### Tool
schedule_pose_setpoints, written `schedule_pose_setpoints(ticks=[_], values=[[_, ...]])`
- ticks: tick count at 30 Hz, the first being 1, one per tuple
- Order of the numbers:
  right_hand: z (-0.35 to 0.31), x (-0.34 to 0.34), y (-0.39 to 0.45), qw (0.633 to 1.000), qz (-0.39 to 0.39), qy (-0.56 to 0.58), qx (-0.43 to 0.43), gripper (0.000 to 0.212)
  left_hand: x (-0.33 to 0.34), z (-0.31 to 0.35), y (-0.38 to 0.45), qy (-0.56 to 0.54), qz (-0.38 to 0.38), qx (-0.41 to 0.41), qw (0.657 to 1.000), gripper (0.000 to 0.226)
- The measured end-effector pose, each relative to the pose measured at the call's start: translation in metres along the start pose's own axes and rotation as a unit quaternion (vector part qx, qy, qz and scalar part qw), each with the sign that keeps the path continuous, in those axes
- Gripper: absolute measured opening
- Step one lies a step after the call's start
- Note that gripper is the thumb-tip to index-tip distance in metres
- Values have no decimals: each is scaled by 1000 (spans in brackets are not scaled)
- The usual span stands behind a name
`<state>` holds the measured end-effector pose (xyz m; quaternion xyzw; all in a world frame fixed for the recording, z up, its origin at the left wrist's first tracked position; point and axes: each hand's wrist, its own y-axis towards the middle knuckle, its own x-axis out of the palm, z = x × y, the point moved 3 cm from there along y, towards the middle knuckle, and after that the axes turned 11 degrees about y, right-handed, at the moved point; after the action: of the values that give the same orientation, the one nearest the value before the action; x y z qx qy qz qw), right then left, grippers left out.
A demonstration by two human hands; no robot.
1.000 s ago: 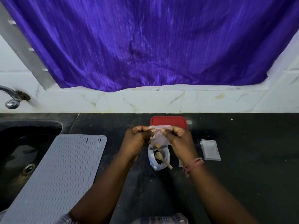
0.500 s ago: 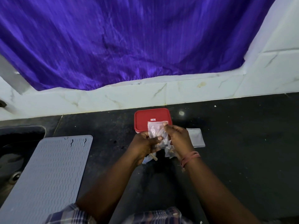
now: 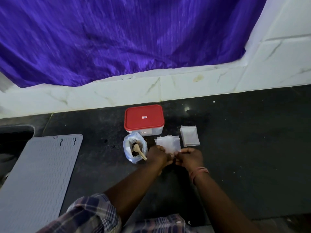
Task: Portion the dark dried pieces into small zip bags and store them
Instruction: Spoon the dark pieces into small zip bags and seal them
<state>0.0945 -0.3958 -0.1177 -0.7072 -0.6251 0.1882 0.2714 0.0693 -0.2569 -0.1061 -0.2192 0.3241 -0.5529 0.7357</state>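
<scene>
Head view: 2 hands meet low on the black counter (image 3: 235, 140), both pinching the near edge of a small clear zip bag (image 3: 168, 143). The left hand (image 3: 157, 155) has its fingers curled onto the bag's left corner; the right hand (image 3: 190, 157) curls onto its right corner, a pink band (image 3: 199, 171) on that wrist. The bag looks flat, thin and see-through, lying just in front of the hands; whether it holds any pieces I cannot tell. Just right of it lies a stack of bags (image 3: 190, 135), pale and square. Left of the hands stands an open clear pouch (image 3: 134, 148) with dark dried pieces and a wooden spoon (image 3: 139, 151) inside. Behind the pouch sits a tub with a red lid (image 3: 143, 117), closed. A grey mat (image 3: 38, 174) lies at far left.
</scene>
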Motion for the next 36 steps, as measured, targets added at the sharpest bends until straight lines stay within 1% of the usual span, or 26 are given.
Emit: schedule_pose_setpoints(ticks=[3, 5, 7, 9, 11, 12, 14, 16, 19, 21, 24, 26, 27, 28, 31, 33, 36], values=[[6, -9, 14, 999, 28, -10, -14, 16, 11, -5, 6, 71, 42, 14, 997, 28], [10, -10, 24, 999, 33, -28, -21, 14, 14, -10, 11, 110, 64, 21, 992, 18], [13, -7, 30, 996, 40, -68, -34, 8, 16, -16, 19, 164, 88, 31, 982, 7], [18, -4, 38, 988, 45, -135, -54, 7, 15, -22, 21, 238, 101, 47, 965, 13], [17, -1, 36, 963, 22, -252, -90, 10, 16, -24, 15, 297, 104, 68, 947, 18], [15, 1, 33, 948, 14, -298, -109, 15, 17, -23, 12, 308, 106, 77, 942, 20], [12, 4, 27, 919, 7, -368, -139, 27, 18, -19, 10, 318, 118, 89, 936, 19], [7, 5, 24, 886, 24, -429, -173, 36, 19, -13, 9, 315, 131, 94, 935, 20], [-7, 2, 28, 851, 55, -464, -237, 34, 22, -3, 10, 288, 137, 105, 942, 31], [-15, 0, 38, 829, 60, -487, -269, 30, 26, 5, 10, 268, 121, 111, 949, 32], [-19, -5, 56, 771, 37, -548, -321, 27, 30, 12, 10, 255, 91, 120, 955, 27], [-17, -10, 66, 743, 18, -583, -329, 24, 32, 13, 10, 260, 74, 121, 955, 23], [-17, -12, 69, 739, 10, -590, -326, 22, 33, 13, 9, 265, 68, 119, 955, 21], [-17, -14, 71, 743, 5, -586, -323, 21, 34, 12, 10, 267, 61, 119, 954, 20], [-19, -18, 76, 778, 8, -544, -315, 16, 35, 10, 9, 265, 44, 108, 957, 17], [-18, -21, 80, 792, 19, -523, -315, 15, 35, 7, 9, 255, 35, 105, 961, 16], [-14, -27, 83, 794, 18, -513, -327, 15, 36, 3, 7, 249, 19, 100, 963, 13]])
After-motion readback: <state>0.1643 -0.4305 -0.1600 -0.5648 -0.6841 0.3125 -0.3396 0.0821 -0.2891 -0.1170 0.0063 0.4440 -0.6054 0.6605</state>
